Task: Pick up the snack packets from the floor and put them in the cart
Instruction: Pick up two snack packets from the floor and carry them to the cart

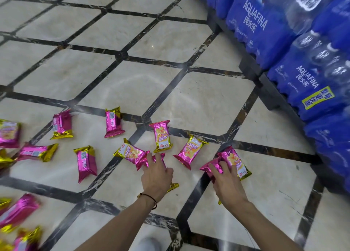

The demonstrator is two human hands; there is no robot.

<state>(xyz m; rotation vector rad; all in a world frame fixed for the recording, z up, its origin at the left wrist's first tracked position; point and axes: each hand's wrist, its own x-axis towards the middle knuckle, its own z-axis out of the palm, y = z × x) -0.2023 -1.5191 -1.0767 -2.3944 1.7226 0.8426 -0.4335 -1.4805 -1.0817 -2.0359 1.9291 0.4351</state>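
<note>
You are looking down at a glossy floor (117, 84) of pale marble tiles, divided by dark veined strips. Along your right side, blue shrink-wrapped water packs (265, 29) marked AQUAFINA are stacked on low dark pallets (251, 67), hemming in that side.

Pink-and-gold snack packets (86, 162) lie scattered over the floor in front of you and off to your left, some face up and some face down. The ones at the lower left edge are blurred.

Your left hand (157, 177), with a dark cord band (151, 198) at the wrist, has its fingers curled over a pink packet (144, 160). A gold end pokes out beneath the palm, and three more packets lie just beyond the fingertips.

Your right hand (226, 184) grips a crumpled packet (210, 168) that touches a face-up packet (237, 163), near the pallets.

A blurred pale shoe (149, 244) shows at the bottom edge.
</note>
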